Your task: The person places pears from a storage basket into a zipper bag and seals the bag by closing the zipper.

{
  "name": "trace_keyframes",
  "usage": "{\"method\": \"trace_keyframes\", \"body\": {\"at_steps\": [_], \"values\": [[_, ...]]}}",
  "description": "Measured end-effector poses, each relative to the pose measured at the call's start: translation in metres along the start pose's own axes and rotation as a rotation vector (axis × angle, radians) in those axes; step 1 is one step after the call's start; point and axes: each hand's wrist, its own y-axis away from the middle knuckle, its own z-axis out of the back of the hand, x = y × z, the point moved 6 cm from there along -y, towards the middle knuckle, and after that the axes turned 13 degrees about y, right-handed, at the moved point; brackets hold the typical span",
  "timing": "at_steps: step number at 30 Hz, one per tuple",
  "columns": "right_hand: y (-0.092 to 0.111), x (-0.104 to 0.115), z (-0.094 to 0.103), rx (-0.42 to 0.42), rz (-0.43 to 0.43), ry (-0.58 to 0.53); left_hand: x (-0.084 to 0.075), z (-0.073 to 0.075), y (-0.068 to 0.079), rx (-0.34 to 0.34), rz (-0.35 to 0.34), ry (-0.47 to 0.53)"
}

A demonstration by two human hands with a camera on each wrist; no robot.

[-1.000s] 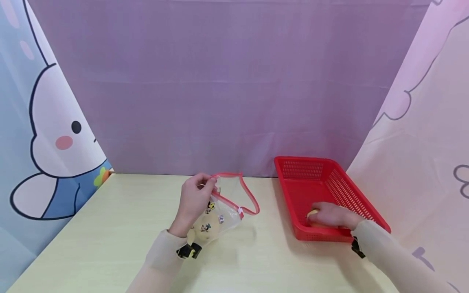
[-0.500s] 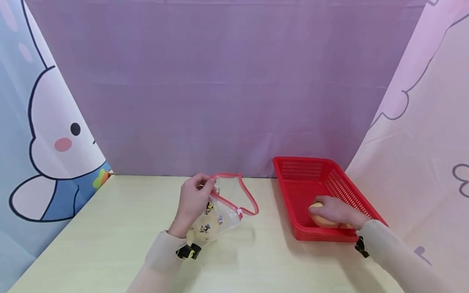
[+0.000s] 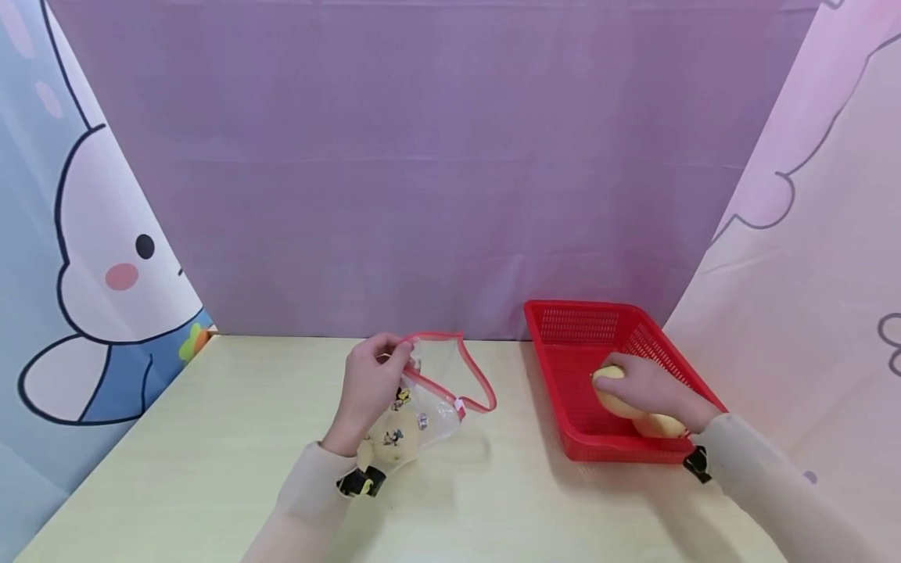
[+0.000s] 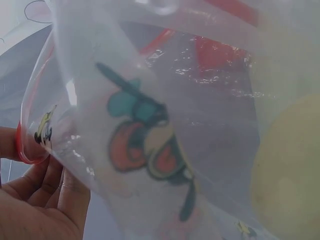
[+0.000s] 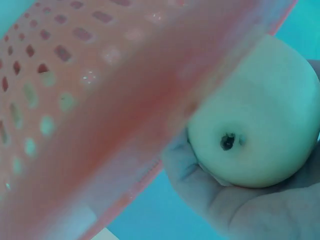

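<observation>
My left hand [image 3: 371, 387] pinches the rim of a clear zip bag [image 3: 438, 422] with a red zip edge and cartoon prints, its mouth spread. Pale yellow fruit [image 4: 290, 175] shows through the plastic in the left wrist view. Over at the red basket [image 3: 573, 442], my right hand [image 3: 646, 385] grips a yellow pear [image 3: 614, 400], raised a little inside the walls. A second yellow pear [image 3: 660, 426] lies below it at the near end. The right wrist view shows the held pear's dark blossom end [image 5: 228, 141], with fingers curled around the fruit.
The basket's perforated near wall [image 5: 75, 90] stands close to my right wrist. Both bag and basket are on a pale wooden table [image 3: 232, 438]. A purple cloth [image 3: 422, 172] hangs behind, and printed curtains [image 3: 809, 352] flank the sides.
My right hand has lifted the pear up from the basket's bottom, uncovering the second pear beneath. The left hand and the bag have stayed in place.
</observation>
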Motion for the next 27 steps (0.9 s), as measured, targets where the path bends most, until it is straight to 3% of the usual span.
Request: {"method": "trace_keyframes", "body": {"at_steps": [8,27], "values": [[-0.003,0.007,0.010,-0.076,-0.003,-0.014,0.000,0.000,-0.001,0.002,-0.004,-0.011],[0.001,0.034,0.026,-0.159,-0.016,-0.084,-0.003,0.001,-0.001,0.007,0.004,-0.015]]}}
